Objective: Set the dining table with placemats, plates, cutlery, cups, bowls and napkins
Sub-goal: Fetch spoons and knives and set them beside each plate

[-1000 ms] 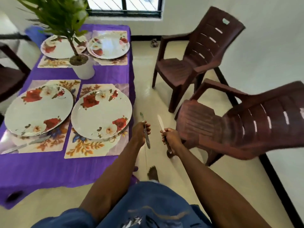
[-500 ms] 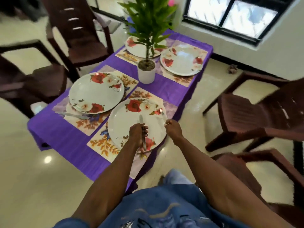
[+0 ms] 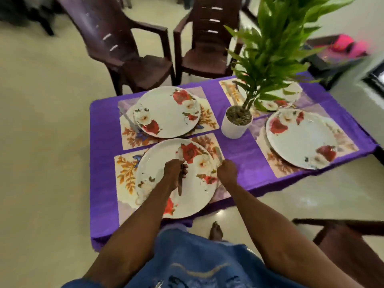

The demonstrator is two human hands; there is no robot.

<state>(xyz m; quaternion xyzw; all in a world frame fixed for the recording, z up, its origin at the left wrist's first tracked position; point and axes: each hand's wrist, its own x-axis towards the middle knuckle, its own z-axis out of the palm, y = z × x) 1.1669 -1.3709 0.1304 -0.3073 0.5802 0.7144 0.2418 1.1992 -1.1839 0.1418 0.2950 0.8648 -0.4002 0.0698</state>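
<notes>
Table (image 3: 104, 163), purple cloth, centre frame: four floral placemats, each bearing a floral plate. Nearest plate (image 3: 162, 163), lower centre. Left hand (image 3: 173, 172): clenched round a knife (image 3: 180, 187), held over the nearest plate, handle end toward the viewer. Right hand (image 3: 227, 171): grasping a second knife (image 3: 218, 153) at that plate's right rim, blade over the placemat (image 3: 124, 169). Potted plant (image 3: 236, 123), white pot, between the settings. Brown plastic chairs (image 3: 141, 65), upper frame.
</notes>
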